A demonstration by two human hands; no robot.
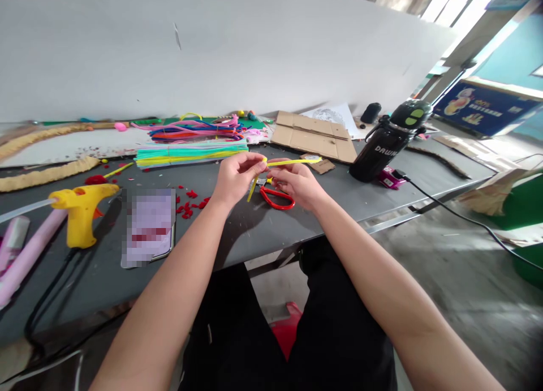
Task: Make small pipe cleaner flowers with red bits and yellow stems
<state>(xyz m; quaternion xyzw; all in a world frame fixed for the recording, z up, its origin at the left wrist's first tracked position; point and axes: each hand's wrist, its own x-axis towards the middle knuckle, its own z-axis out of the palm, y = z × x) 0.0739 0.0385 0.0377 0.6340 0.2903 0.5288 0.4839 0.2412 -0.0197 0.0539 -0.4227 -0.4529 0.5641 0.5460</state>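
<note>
Both hands meet over the table's front part, on a bent yellow pipe cleaner [297, 161]. My left hand [237, 176] is closed, thumb and forefinger pinching the pipe cleaner near its bend. One length hangs down below those fingers; the other runs out to the right above my right hand [299, 183]. That hand is also closed, its fingertips gripping the stem close to the left ones, though they partly hide the spot. Just beneath the hands lie scissors with red handles [278, 200], their blades partly covered.
Bundled coloured pipe cleaners [190, 153] lie behind my hands. A yellow glue gun [82, 210], a phone [150, 227] and red scraps [186, 209] are to the left. Cardboard [316, 135] lies at the back; a black bottle [384, 139] stands right, by a trailing cable [458, 213].
</note>
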